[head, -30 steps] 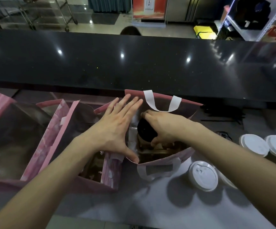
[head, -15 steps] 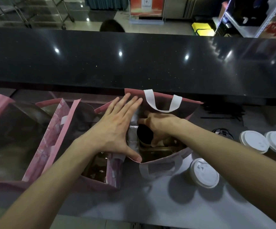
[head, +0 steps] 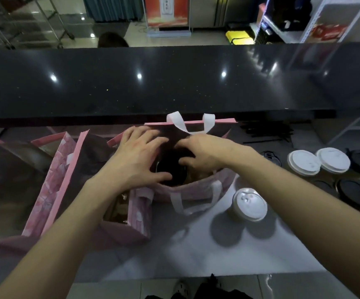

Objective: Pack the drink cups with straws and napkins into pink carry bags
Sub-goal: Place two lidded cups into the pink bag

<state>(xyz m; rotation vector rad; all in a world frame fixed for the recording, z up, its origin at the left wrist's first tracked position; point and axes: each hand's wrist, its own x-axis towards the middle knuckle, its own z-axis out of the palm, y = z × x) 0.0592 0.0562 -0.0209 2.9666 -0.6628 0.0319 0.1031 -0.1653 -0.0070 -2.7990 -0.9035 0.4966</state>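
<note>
Bag (head: 196, 190): pink, white handles, standing open on the bench (head: 196, 244) at centre.
Dark cup (head: 170, 169): black lid, upright inside the bag, between the two hands.
Left hand (head: 136, 160): fingers spread and lightly bent, lying over the bag's left rim; thumb touches the cup's near-left edge; it grips nothing.
Right hand (head: 202, 152): reaches into the bag from the right, fingers curled at the cup's lid; blur hides whether they grip it.
Other bags (head: 62, 173): pink, open, just left of the first.
White cup (head: 249, 205): just right of the bag, near side.
Two white cups (head: 319, 161): farther right.
Black lids (head: 355, 190): far right edge.
Straws (head: 267, 132): black, behind the cups.
</note>
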